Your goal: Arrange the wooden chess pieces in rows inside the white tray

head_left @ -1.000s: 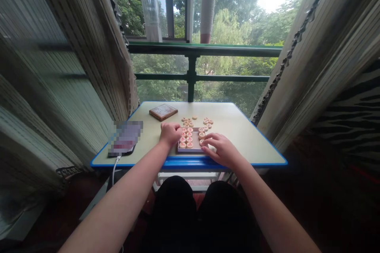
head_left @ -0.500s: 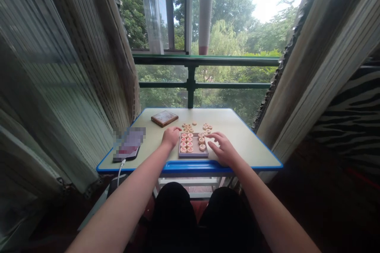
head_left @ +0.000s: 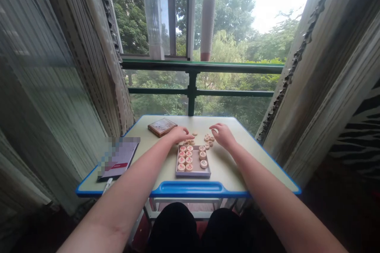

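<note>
A shallow tray near the table's front edge holds several round pieces, red-marked ones in two columns at left and dark-marked ones in a column at right. My left hand reaches over a loose cluster behind the tray, its fingers apart and nothing visible in them. Beside a second loose cluster, behind the tray's right side, my right hand hovers with thumb and fingers spread, holding nothing that shows. One piece lies alone between the clusters.
A flat wooden box lies at the table's back left. A phone-like device, partly pixelated, with a white cable, is at the left edge. The pale table has a blue rim; a green railing stands behind it.
Both hands have moved forward, the left from beside the tray to the left cluster, the right from the tray's right side to the right cluster. The view has shifted closer to the table.
</note>
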Demonstrator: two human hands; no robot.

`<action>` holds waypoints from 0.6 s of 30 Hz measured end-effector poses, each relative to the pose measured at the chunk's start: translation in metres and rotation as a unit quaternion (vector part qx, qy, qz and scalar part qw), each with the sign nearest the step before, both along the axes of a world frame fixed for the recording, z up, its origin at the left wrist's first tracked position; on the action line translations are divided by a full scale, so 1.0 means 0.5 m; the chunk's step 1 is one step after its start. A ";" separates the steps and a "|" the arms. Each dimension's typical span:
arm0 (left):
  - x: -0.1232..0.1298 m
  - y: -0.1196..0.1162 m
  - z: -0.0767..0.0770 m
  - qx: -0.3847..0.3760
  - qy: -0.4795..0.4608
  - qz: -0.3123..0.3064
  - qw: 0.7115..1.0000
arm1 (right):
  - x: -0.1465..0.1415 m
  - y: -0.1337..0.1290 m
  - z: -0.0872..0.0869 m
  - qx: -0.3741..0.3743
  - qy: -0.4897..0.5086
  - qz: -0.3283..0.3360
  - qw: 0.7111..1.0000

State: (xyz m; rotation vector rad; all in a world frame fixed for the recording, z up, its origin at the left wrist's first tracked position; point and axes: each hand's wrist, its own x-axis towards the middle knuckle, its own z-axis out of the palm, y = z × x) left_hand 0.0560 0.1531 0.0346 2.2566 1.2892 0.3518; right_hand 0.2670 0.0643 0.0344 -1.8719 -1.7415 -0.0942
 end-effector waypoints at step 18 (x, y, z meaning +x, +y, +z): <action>0.002 0.009 -0.057 0.085 -0.109 0.013 0.990 | 0.017 -0.002 -0.042 -0.028 0.021 0.082 0.996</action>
